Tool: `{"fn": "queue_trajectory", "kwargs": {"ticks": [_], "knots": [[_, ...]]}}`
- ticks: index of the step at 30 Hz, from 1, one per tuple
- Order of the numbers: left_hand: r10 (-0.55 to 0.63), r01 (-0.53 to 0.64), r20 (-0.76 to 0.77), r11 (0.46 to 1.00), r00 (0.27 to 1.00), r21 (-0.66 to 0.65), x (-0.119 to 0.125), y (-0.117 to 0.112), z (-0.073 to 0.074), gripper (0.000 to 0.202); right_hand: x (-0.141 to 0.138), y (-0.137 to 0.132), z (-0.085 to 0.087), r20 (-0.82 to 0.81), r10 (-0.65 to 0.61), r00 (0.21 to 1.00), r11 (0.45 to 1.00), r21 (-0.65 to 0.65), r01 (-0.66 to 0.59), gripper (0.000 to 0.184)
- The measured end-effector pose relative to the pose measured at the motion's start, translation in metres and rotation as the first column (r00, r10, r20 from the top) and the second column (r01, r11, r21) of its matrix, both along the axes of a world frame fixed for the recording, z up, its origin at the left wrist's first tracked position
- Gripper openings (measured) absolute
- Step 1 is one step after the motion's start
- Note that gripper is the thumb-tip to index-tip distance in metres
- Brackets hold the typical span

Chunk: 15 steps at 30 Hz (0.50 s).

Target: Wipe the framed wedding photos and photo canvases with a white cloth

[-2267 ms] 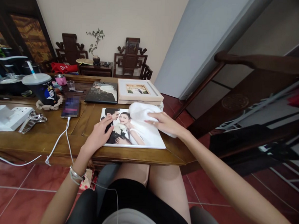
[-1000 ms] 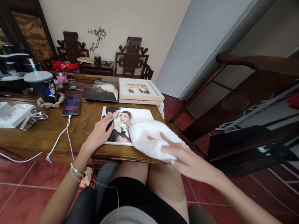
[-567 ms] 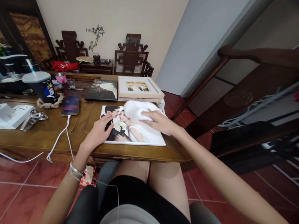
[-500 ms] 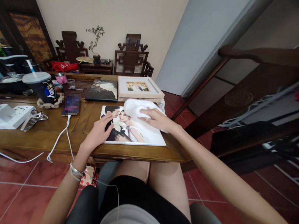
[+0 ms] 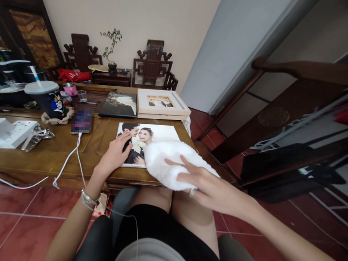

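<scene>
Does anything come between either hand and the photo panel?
Yes, for the right hand: it grips a white cloth over the right part of the photo panel. The left hand lies on the panel's left edge, nothing visible between.

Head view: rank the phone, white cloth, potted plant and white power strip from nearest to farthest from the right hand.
1. White cloth: touching the right hand, directly beneath its fingers.
2. Phone: off to the hand's left, with a cable plugged in.
3. White power strip: farther left, at the picture's edge.
4. Potted plant: in the background, behind all the others.
</scene>
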State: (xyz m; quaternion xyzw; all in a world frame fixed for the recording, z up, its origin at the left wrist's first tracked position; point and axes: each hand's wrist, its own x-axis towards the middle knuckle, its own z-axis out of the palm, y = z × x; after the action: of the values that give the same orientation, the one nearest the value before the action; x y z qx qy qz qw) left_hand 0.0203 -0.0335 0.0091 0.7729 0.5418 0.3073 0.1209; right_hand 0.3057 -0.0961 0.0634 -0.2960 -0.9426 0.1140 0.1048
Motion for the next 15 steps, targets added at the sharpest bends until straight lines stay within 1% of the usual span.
{"fn": "queue_trajectory", "kwargs": {"ticks": [2, 3, 5, 7, 11, 13, 15], "knots": [[-0.001, 0.001, -0.004, 1.0, 1.0, -0.003, 0.0, 0.0, 0.001, 0.043, -0.001, -0.005, 0.004, 0.027, 0.008, 1.0, 1.0, -0.021, -0.007, 0.035], [-0.001, 0.001, -0.005, 1.0, 1.0, -0.004, 0.0, -0.001, 0.001, 0.044, -0.003, -0.002, 0.004, 0.033, 0.008, 0.999, 1.0, -0.027, -0.007, 0.034], [-0.005, 0.005, -0.007, 1.0, 1.0, -0.005, 0.0, 0.0, 0.001, 0.044, -0.006, 0.014, 0.002, 0.027, 0.003, 1.0, 1.0, -0.025, -0.003, 0.031], [-0.013, 0.013, -0.004, 1.0, 1.0, 0.001, -0.001, 0.0, 0.0, 0.044, -0.012, 0.041, -0.004, -0.003, 0.002, 1.0, 1.0, -0.011, -0.002, 0.027], [-0.028, 0.028, 0.003, 0.999, 1.0, 0.02, -0.002, 0.002, -0.001, 0.044, -0.027, 0.107, -0.017, -0.119, 0.037, 0.992, 0.999, 0.027, -0.034, 0.018], [-0.028, 0.028, 0.003, 0.999, 1.0, 0.018, -0.003, 0.002, -0.001, 0.043, -0.036, 0.135, -0.021, -0.167, 0.011, 0.986, 0.999, 0.049, -0.003, 0.017], [-0.033, 0.033, 0.007, 0.999, 0.999, 0.02, -0.003, 0.002, -0.001, 0.043, -0.043, 0.153, -0.024, -0.194, -0.028, 0.981, 0.997, 0.064, 0.041, 0.018]]}}
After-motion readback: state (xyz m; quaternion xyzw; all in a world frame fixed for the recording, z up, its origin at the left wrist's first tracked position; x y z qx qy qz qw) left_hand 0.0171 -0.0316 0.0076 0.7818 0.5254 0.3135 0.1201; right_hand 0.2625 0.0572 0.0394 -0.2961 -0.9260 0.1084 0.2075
